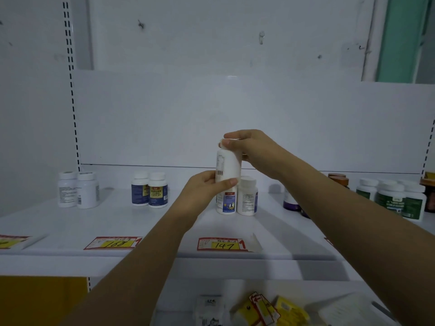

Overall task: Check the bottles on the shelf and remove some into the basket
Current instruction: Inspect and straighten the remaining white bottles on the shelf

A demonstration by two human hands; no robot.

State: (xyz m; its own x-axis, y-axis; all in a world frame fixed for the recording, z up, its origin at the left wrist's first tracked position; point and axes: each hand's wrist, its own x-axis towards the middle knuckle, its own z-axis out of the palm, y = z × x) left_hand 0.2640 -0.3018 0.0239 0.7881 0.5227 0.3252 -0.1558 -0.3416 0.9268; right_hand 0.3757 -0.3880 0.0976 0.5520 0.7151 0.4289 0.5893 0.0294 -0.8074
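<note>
A white bottle (227, 165) with a barcode label is held upright above the white shelf (117, 222). My left hand (207, 189) grips its base from the left. My right hand (251, 151) curls over its cap from the right. Directly below and behind it stand two more white bottles (237, 198) with blue labels. No basket is in view.
Other bottle pairs stand on the shelf: plain white ones (77, 189) at far left, blue-labelled ones (150, 191) left of centre, green-labelled ones (395, 198) and dark jars at right. Price tags (221, 244) line the shelf's front edge. Yellow packets (270, 309) lie on the lower shelf.
</note>
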